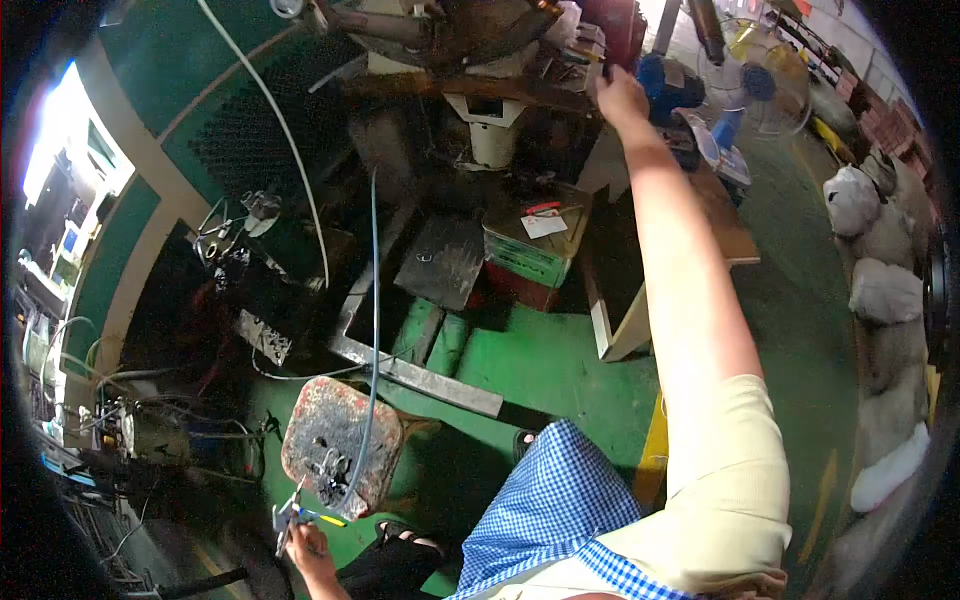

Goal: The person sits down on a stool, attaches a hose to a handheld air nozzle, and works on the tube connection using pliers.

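Observation:
My left hand (310, 552) is low at the left, its fingers wrapped round an air blow gun (288, 518) with a thin nozzle pointing up. Just beyond the nozzle is a worn square stool (345, 425) with small dark metal bits (330, 472) on its top. A grey-blue hose (375, 320) hangs down across the stool toward the gun. My right arm stretches far forward, and my right hand (622, 100) is at the machine's table edge beside a stack of small items (588, 45). Its fingers look closed, but what they hold is too small to tell.
A large machine (490, 120) stands ahead. Beneath it are a green-and-red box (530, 262) with a white card on top and a metal floor frame (430, 380). A wooden bench (725, 225), blue motor (668, 88) and fan (765, 85) stand right. White sacks (885, 292) line the right side.

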A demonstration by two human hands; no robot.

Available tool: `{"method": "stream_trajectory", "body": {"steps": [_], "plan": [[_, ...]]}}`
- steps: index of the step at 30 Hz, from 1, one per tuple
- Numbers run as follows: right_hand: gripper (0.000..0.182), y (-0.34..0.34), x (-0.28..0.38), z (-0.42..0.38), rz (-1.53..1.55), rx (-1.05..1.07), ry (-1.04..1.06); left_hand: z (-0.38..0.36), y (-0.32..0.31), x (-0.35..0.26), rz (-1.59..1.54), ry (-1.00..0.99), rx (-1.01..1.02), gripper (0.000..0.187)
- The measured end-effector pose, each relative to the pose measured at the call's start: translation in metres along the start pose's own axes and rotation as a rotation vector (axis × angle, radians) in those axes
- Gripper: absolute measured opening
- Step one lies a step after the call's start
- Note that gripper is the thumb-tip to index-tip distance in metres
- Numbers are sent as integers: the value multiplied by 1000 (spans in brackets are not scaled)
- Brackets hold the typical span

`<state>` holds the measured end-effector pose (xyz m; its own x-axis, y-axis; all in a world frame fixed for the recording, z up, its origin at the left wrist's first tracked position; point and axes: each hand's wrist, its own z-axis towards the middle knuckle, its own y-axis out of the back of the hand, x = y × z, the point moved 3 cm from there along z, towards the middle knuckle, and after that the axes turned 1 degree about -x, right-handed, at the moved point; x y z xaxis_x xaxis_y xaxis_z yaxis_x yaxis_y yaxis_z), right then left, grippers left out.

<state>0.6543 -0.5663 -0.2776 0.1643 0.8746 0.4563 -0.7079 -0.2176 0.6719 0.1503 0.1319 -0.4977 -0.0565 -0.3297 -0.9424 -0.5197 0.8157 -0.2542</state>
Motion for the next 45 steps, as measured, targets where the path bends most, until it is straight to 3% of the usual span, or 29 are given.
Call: {"method": "stream_trajectory", "body": {"steps": [1,4,6,7,11,14,17,19,21,23,25,26,27,29,30,31,33,34,35,36,38,39,41,43,45], "plan": [[42,-16,-1,21,-62,-62,45,3,6,0,5,-27,-9,24],[37,-48,2,62,-205,98,-100,16,9,0,-87,-32,-120,31],[35,-84,-18,96,-376,37,164,24,4,-4,-149,44,-112,36],[35,-102,-25,111,-461,-1,304,22,-7,-2,-156,15,-288,40],[30,-102,-35,115,-386,35,128,32,4,11,-171,29,-170,41],[28,-91,-39,110,-375,-91,371,27,5,12,-161,36,-188,38],[31,-63,-61,88,4,-206,-8,17,-17,3,-115,5,-252,34],[31,-42,-78,73,292,-135,-357,19,-9,8,-158,9,-192,31],[30,-10,-91,30,890,-58,-548,16,-6,12,-156,59,-193,27],[27,23,-107,-24,1109,-139,-404,10,-23,8,-218,6,-202,26],[23,66,-103,-106,1568,-135,-337,7,-21,5,-232,-1,-70,26],[22,98,-84,-151,1571,-38,-397,6,-22,5,-241,-23,38,27],[22,125,-65,-186,1580,61,-456,1,-28,3,-262,33,-141,26],[20,137,-59,-235,1468,380,-433,-7,-35,-4,-232,-29,37,18],[19,139,-59,-259,1395,545,-431,-11,-41,-4,-282,52,-191,17],[21,134,-51,-283,1275,616,-398,-7,-33,1,-247,5,-24,32],[28,122,-9,-339,1189,868,-435,-13,-36,-3,-233,-13,-38,38],[29,111,5,-374,1165,1036,-461,-5,-12,8,-313,-2,219,30],[30,100,19,-409,1125,1205,-477,-8,-13,4,-331,-48,331,30],[29,96,31,-440,1188,1402,-556,-14,-10,3,-290,-91,186,29],[25,106,63,-486,1260,1390,-692,-31,-12,-6,-357,-53,4,27],[25,102,68,-505,1408,1411,-647,-34,-7,-4,-403,-49,98,27],[30,102,89,-540,1410,1270,-520,-39,5,-3,-494,-50,285,27],[38,86,89,-568,1382,1304,-357,-55,-2,-4,-602,-14,320,28],[42,84,96,-593,1552,1480,-571,-68,-8,1,-637,8,342,30]]}}
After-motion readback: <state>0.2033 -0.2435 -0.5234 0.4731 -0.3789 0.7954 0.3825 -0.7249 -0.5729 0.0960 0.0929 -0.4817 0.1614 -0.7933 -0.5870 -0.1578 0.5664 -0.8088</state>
